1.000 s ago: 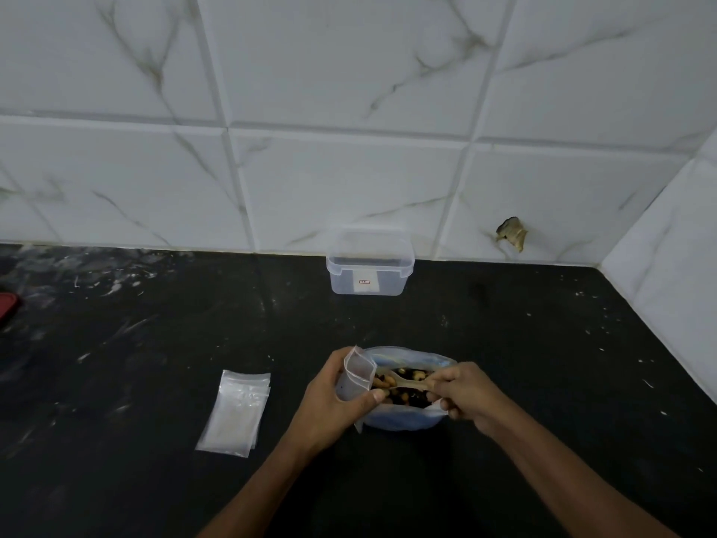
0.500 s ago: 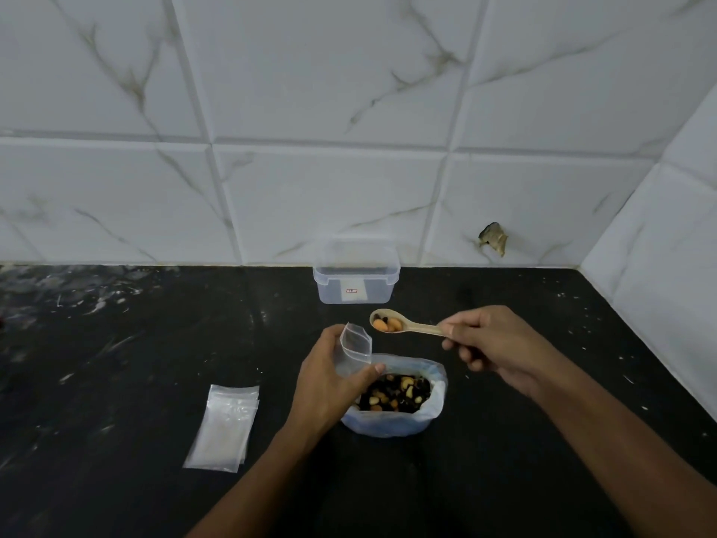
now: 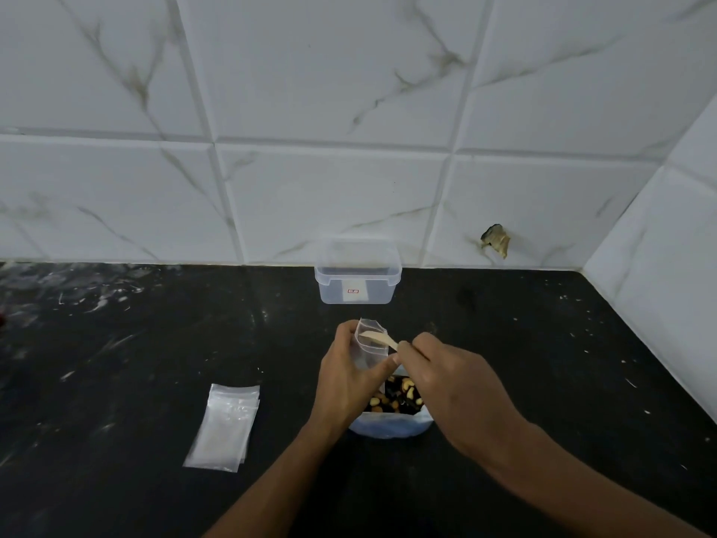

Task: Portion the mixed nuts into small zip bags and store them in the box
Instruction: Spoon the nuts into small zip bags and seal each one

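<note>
My left hand [image 3: 343,376] grips a small clear zip bag [image 3: 370,349] upright with its mouth open, just above the bag of mixed nuts [image 3: 395,398]. My right hand [image 3: 446,386] pinches the handle of a pale spoon [image 3: 378,337]. The spoon's bowl is tipped into the mouth of the small bag. The big nut bag [image 3: 392,427] stands on the black counter [image 3: 155,363], partly hidden by both hands. A clear plastic box [image 3: 357,283] with its lid on stands against the wall behind.
A stack of empty zip bags [image 3: 225,427] lies flat on the counter to the left. White marble tiles [image 3: 349,188] form the back wall, and a side wall [image 3: 667,285] closes the right. A brownish chip [image 3: 496,239] marks the back wall.
My right hand lifted the spoon loaded with nuts out of the big bag, then brought it down and left so its bowl tips into the small bag that my left hand holds.
</note>
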